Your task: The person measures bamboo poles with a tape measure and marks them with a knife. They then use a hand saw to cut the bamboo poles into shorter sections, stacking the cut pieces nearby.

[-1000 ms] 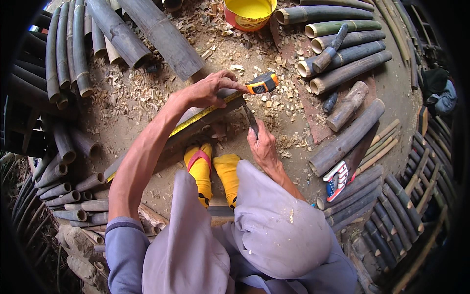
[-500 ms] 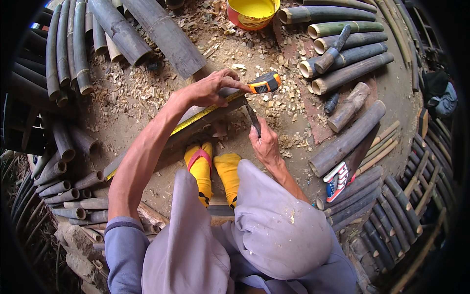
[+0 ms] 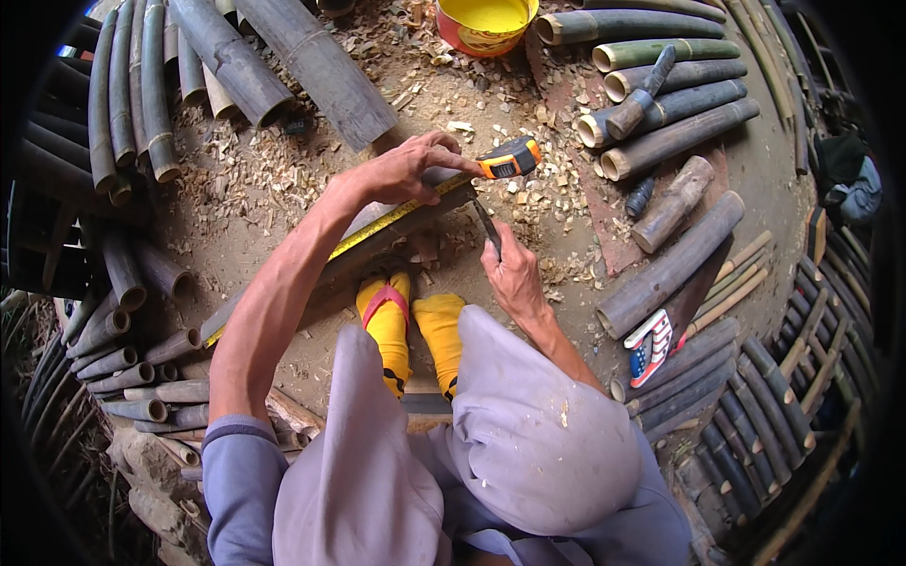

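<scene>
A dark bamboo pole point(image 3: 363, 262) lies slantwise in front of me, from lower left up to the middle. Along it runs the yellow tape of a tape measure point(image 3: 511, 159), whose orange and black case sits just past the pole's right end. My left hand point(image 3: 415, 172) is closed over that end, thumb on the tape's near side and a finger reaching to the case. Gripped in my right hand point(image 3: 515, 275) is a narrow, dark, knife-like tool point(image 3: 488, 226), its tip up against or very near the pole's end. My fingers hide its lower part.
Wood chips point(image 3: 557, 198) cover the ground. A yellow bucket point(image 3: 487, 21) stands at the far side. Cut bamboo pieces point(image 3: 679, 141) lie right, with a wooden-handled tool point(image 3: 642, 99) across them; more bamboo point(image 3: 132, 94) lies left. A red-white-blue handled item point(image 3: 651, 349) rests at right.
Almost nothing differs. My right hand and the tool have shifted very slightly; my left hand, the tape measure and the bamboo pole stay in place.
</scene>
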`<state>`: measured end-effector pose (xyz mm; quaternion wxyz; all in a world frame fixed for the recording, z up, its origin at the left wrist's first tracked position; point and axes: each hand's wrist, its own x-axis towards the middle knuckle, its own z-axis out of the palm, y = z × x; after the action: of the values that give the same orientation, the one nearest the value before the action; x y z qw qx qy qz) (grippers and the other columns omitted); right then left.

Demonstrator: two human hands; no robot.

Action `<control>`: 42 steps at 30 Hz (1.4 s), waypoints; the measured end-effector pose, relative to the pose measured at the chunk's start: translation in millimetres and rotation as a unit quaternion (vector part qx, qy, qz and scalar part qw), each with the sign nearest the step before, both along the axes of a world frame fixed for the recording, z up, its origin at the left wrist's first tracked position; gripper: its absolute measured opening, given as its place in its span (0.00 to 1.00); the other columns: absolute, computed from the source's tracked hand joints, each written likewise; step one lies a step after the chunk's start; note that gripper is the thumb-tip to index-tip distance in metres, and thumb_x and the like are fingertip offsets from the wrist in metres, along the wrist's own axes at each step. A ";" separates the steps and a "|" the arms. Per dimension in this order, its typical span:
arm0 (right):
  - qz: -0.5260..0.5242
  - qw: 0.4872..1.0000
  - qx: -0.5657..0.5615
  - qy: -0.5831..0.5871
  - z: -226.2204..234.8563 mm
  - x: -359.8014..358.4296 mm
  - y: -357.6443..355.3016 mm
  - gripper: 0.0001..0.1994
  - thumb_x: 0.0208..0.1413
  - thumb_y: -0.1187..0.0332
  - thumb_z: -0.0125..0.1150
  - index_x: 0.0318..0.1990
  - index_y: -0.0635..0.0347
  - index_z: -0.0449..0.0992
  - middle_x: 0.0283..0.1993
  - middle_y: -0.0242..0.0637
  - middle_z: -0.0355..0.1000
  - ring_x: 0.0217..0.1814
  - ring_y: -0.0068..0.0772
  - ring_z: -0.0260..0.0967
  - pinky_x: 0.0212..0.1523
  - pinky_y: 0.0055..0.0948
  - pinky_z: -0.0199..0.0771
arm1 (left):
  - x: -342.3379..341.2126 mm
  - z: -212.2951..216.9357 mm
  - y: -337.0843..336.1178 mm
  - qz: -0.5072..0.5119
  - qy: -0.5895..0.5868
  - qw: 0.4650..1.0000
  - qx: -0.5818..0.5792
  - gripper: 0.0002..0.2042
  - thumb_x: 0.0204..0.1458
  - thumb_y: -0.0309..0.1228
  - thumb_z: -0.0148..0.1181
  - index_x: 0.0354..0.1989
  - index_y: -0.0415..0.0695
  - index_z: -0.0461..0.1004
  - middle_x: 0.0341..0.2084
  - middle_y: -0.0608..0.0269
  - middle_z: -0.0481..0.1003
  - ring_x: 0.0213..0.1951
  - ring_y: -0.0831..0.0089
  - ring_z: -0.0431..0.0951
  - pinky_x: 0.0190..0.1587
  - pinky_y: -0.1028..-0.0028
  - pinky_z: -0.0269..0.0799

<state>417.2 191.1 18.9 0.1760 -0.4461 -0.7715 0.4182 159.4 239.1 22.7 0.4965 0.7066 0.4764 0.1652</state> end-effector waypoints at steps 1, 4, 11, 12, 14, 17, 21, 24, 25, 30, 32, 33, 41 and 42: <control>0.004 1.000 -0.003 -0.003 1.3 0.2 0.5 0.15 0.55 0.76 0.52 0.51 0.66 0.65 0.38 0.58 0.73 0.36 0.61 0.74 0.34 0.48 0.75 | -0.3 0.7 -0.4 0.000 0.004 1.000 -0.002 0.37 0.34 0.20 0.66 0.58 0.68 0.71 0.54 0.62 0.63 0.57 0.59 0.63 0.65 0.61 0.57; 0.017 1.000 -0.009 -0.017 5.0 3.2 0.1 0.15 0.56 0.75 0.52 0.51 0.66 0.65 0.35 0.57 0.74 0.34 0.60 0.74 0.30 0.47 0.75 | -1.3 0.0 -2.8 -0.004 0.017 1.000 0.006 0.37 0.34 0.20 0.66 0.58 0.68 0.70 0.54 0.62 0.63 0.57 0.59 0.63 0.65 0.62 0.57; -0.114 0.985 -0.035 -0.124 -10.1 74.3 -17.2 0.20 0.56 0.76 0.48 0.57 0.68 0.62 0.26 0.53 0.71 0.20 0.54 0.66 0.24 0.45 0.70 | -0.3 0.0 -3.4 -0.005 0.023 1.000 0.004 0.36 0.35 0.21 0.65 0.58 0.67 0.70 0.54 0.62 0.63 0.57 0.59 0.63 0.64 0.62 0.57; -0.144 0.981 -0.013 -0.131 -8.5 82.8 -17.3 0.22 0.55 0.76 0.48 0.59 0.68 0.61 0.26 0.53 0.70 0.20 0.53 0.65 0.25 0.45 0.70 | -1.4 0.2 -3.7 -0.009 0.021 1.000 0.011 0.36 0.36 0.22 0.64 0.58 0.66 0.70 0.55 0.61 0.62 0.58 0.59 0.62 0.64 0.62 0.56; -0.152 0.974 0.070 -0.154 -15.9 93.8 -1.1 0.26 0.54 0.76 0.48 0.63 0.67 0.57 0.31 0.56 0.70 0.28 0.52 0.67 0.32 0.47 0.70 | -2.9 0.0 -5.3 0.000 0.013 1.000 0.007 0.36 0.36 0.22 0.64 0.58 0.66 0.70 0.55 0.60 0.62 0.58 0.59 0.62 0.65 0.61 0.56; -0.160 0.951 0.154 -0.216 -41.0 123.3 23.6 0.35 0.52 0.74 0.54 0.68 0.62 0.50 0.41 0.59 0.68 0.43 0.52 0.67 0.47 0.47 0.66 | 0.8 -1.1 0.4 -0.018 0.007 1.000 0.000 0.36 0.35 0.22 0.64 0.59 0.64 0.70 0.54 0.59 0.62 0.59 0.59 0.61 0.65 0.62 0.54; -0.187 0.941 0.115 -0.257 -58.1 138.9 36.7 0.35 0.51 0.73 0.59 0.68 0.60 0.52 0.40 0.55 0.67 0.43 0.54 0.66 0.47 0.46 0.66 | 0.0 -0.3 -2.4 -0.005 0.009 1.000 0.002 0.38 0.33 0.20 0.65 0.59 0.64 0.69 0.54 0.61 0.63 0.59 0.59 0.61 0.66 0.62 0.54; -0.197 0.939 0.111 -0.260 -60.6 138.7 37.4 0.33 0.51 0.73 0.60 0.66 0.60 0.57 0.40 0.54 0.67 0.43 0.52 0.67 0.45 0.46 0.67 | -2.4 4.1 -4.1 -0.006 0.024 1.000 -0.001 0.38 0.34 0.20 0.65 0.59 0.66 0.69 0.55 0.61 0.62 0.59 0.58 0.61 0.65 0.61 0.55; -0.193 0.937 0.121 -0.265 -61.2 139.5 38.2 0.33 0.50 0.73 0.61 0.65 0.60 0.58 0.40 0.53 0.68 0.42 0.52 0.67 0.45 0.46 0.67 | -2.4 4.6 -3.9 -0.005 0.021 1.000 -0.001 0.38 0.34 0.20 0.65 0.59 0.66 0.69 0.55 0.61 0.62 0.59 0.58 0.61 0.65 0.61 0.55; -0.196 0.936 0.134 -0.259 -69.8 142.7 35.7 0.33 0.49 0.74 0.64 0.64 0.59 0.59 0.42 0.52 0.67 0.44 0.53 0.66 0.46 0.46 0.66 | 0.6 3.3 -3.3 -0.006 0.012 1.000 0.003 0.38 0.35 0.20 0.65 0.59 0.67 0.69 0.56 0.61 0.62 0.58 0.59 0.61 0.65 0.61 0.55; -0.203 0.938 0.100 -0.264 -66.3 139.0 37.2 0.34 0.48 0.74 0.63 0.65 0.58 0.59 0.47 0.52 0.65 0.48 0.51 0.64 0.49 0.44 0.66 | -0.4 3.3 -3.5 -0.003 0.002 1.000 0.009 0.37 0.35 0.20 0.64 0.59 0.67 0.69 0.55 0.61 0.62 0.58 0.59 0.62 0.65 0.62 0.54; -0.197 0.931 0.124 -0.280 -64.1 136.6 36.0 0.34 0.48 0.75 0.63 0.65 0.57 0.58 0.48 0.51 0.64 0.49 0.51 0.63 0.50 0.43 0.65 | 0.0 1.9 -3.4 -0.002 0.001 1.000 0.008 0.37 0.35 0.20 0.65 0.59 0.67 0.70 0.55 0.61 0.62 0.58 0.59 0.62 0.65 0.61 0.54; -0.006 0.967 0.237 -0.093 27.5 14.4 69.2 0.42 0.38 0.82 0.63 0.66 0.48 0.58 0.64 0.49 0.52 0.65 0.52 0.53 0.64 0.45 0.56 | -1.3 -4.6 -10.3 0.009 0.015 0.999 0.045 0.35 0.36 0.21 0.66 0.57 0.67 0.71 0.55 0.57 0.63 0.57 0.56 0.62 0.64 0.59 0.55; 0.030 0.962 0.255 -0.095 33.8 0.5 76.1 0.42 0.38 0.83 0.63 0.66 0.48 0.60 0.64 0.49 0.52 0.64 0.53 0.53 0.64 0.45 0.56 | -0.3 -6.1 -13.0 0.019 0.009 0.998 0.053 0.34 0.37 0.22 0.66 0.57 0.67 0.71 0.56 0.56 0.63 0.58 0.55 0.62 0.64 0.59 0.55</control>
<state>417.7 267.2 52.7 0.1973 -0.4005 -0.8788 0.1685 159.1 226.0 16.6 0.4507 0.7243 0.4848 0.1929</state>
